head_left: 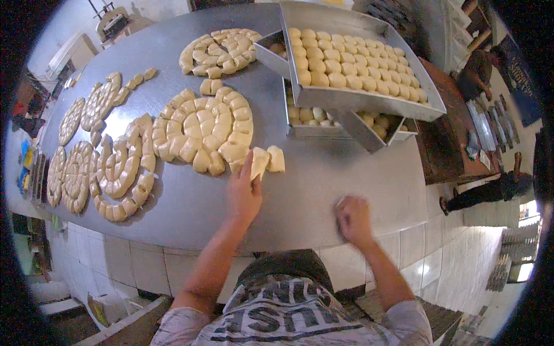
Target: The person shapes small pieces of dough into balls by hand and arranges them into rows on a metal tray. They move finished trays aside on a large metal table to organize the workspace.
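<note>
While the grey bench carries stacked metal trays and, left of them, a large ring of cut dough, your blurred right grip curls closed, contents unclear to me, and your left grip pinches a dough piece just beside that ring.

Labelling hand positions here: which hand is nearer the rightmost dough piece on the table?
Left. The left hand is just lower left of that dough piece, touching its neighbour; the right hand is farther off, lower right.
</note>
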Demonstrator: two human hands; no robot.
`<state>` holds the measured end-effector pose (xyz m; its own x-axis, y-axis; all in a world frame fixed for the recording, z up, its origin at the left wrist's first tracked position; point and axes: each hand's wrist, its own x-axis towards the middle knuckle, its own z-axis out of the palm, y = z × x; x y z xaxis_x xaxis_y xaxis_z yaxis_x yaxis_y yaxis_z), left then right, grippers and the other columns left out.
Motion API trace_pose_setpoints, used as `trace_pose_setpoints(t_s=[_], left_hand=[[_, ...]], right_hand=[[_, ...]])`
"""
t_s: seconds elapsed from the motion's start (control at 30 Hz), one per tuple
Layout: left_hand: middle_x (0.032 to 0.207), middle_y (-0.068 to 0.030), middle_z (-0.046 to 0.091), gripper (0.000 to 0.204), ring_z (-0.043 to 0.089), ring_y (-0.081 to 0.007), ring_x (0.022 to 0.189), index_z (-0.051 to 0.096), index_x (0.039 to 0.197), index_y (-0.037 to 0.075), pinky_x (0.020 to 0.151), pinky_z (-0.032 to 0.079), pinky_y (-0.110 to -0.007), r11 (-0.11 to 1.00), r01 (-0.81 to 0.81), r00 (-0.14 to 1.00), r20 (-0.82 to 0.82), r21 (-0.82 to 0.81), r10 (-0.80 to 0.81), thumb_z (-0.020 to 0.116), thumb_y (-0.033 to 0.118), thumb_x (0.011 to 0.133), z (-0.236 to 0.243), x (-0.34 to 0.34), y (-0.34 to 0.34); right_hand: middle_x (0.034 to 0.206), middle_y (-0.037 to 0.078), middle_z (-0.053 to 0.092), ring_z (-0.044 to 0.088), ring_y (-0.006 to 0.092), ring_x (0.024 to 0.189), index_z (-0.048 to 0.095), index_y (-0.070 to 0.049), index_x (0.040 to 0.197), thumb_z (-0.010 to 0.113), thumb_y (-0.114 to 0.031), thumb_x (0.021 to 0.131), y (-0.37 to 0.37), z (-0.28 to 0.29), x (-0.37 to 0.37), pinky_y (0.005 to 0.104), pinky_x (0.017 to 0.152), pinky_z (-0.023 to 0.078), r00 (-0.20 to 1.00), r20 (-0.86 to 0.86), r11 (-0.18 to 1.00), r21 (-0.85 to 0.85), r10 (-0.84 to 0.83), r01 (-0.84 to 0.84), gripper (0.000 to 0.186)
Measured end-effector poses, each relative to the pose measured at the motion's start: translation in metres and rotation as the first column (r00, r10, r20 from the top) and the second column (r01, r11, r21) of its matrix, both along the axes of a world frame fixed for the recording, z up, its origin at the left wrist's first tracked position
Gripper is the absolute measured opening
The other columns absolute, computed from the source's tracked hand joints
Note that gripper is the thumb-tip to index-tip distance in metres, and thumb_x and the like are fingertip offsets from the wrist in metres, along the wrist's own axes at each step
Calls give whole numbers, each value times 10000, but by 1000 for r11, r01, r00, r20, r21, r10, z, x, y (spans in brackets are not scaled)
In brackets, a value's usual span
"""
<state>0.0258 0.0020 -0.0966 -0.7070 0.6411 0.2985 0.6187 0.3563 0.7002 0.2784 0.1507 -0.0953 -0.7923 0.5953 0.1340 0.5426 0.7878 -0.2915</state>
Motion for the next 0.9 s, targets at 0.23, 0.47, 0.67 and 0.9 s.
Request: trace_pose_setpoints(t_s=[0.23,0.47,0.67,0.9], left_hand=[[890,-154,545,381,551,-303,742,534,1189,80,651,453,-365,955,228,954,241,-189,-180,542,23,813,29,16,-107],[923,-113,499,137,489,-221,841,536,958,10,786,417,-295,990,127,872,483,-62,-82,515,23,823,27,8,-171],[1072,-135,470,265,470,-251,966,501,1004,4,812,418,-343,996,61,948,315,-58,-40,610,129,798,42,-3,-115],[1040,-188,475,437,486,-314,924,493,1104,1,794,423,-410,941,55,987,160,-335,0,687,169,750,44,1,-59]], right_hand=[[980,163,539,469,342,964,547,-65,928,644,-253,702,32,-7,-52,453,836,369,950,-267,984,33,-159,174,310],[962,168,539,484,342,953,540,-37,909,658,-205,678,82,28,-27,458,836,373,814,-258,852,-104,-521,512,309],[884,151,542,485,353,863,534,-43,869,664,-202,682,48,7,6,436,800,387,955,-297,996,85,-6,33,277],[1027,148,546,478,343,1028,532,-21,993,648,-158,702,51,27,13,404,906,382,981,-135,981,120,-137,153,342]])
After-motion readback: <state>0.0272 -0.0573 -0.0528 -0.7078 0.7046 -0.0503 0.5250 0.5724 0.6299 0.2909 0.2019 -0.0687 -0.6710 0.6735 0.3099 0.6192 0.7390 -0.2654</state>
